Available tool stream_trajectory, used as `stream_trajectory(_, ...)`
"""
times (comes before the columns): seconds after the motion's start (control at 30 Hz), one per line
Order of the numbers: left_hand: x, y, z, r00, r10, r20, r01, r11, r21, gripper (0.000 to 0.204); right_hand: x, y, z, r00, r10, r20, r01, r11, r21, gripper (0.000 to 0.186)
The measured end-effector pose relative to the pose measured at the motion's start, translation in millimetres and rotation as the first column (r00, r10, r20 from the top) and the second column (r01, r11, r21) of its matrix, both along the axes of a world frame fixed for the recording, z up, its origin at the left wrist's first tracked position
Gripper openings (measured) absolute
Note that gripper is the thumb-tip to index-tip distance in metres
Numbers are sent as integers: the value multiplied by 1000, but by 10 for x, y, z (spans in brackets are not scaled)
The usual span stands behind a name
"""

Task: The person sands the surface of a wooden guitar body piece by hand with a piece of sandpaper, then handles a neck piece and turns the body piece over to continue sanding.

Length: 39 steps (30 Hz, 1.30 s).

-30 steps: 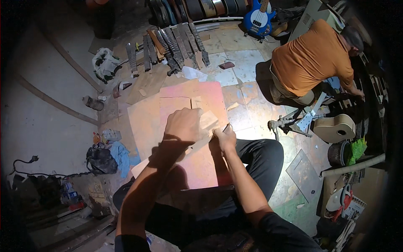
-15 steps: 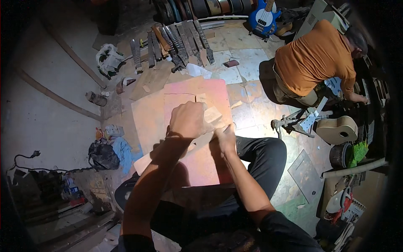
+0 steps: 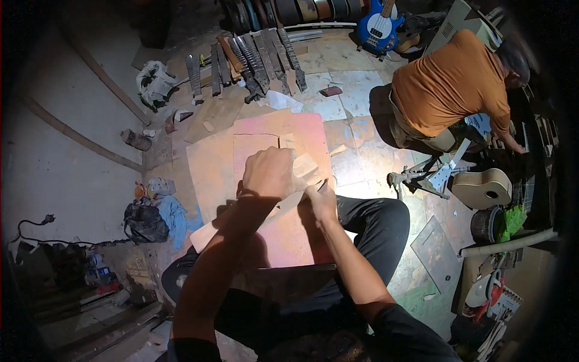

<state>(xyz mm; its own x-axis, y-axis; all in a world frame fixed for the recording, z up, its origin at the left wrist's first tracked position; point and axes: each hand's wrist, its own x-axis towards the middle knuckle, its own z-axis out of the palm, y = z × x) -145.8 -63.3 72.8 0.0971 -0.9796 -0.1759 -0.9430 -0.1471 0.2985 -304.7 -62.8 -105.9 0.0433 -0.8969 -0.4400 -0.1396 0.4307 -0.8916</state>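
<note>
Workshop floor of worn, pale tiles lies below, with one pink board (image 3: 301,130) flat across the seated person's lap and floor. One pale wooden piece (image 3: 304,166) rests on that board, held under the left hand (image 3: 268,175); its shape is largely covered by the hand and hard to make out. One row of dark guitar necks (image 3: 259,57), too crowded to count, lies at the top, beside one blue electric guitar (image 3: 377,27) cut off by the frame. One second person in an orange shirt (image 3: 449,84) crouches near one unfinished pale guitar body (image 3: 485,187). Left hand is clenched knuckles-up, pressing down on the wooden piece. Right hand (image 3: 319,199) is closed around a thin tool, too small to identify, its tip at the piece's edge.
</note>
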Motion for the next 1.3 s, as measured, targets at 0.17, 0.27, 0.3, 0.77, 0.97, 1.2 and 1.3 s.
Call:
stream_trajectory(0.17,30,6,50,1000,21,-4,-21,999,30,48,72,48,-33,1000,-12,19,13,999,-40,31)
stream_trajectory(0.27,26,35,-34,999,32,22,-32,999,20,48,34,-3,8,1000,-6,26,5,999,32,47)
stream_trajectory(0.3,-7,8,-6,999,23,42,-23,1000,-1,48,24,-68,-154,995,-77,58,75,997,34,42)
stream_trajectory(0.77,-4,36,-43,999,19,27,-18,999,-44,44,39,-32,-185,988,-105,116,106,994,-4,41)
stream_trajectory(0.97,-6,51,-27,999,24,22,-23,999,-32,44,-16,-82,-269,989,-78,126,73,996,43,42)
stream_trajectory(1.2,-65,29,87,1000,-2,-19,0,996,-86,32,-38,-133,-363,986,-144,82,137,987,81,43)
stream_trajectory(1.3,25,76,-5,1000,20,-7,-21,997,-74,29,89,108,-141,998,11,54,-11,1000,4,38)
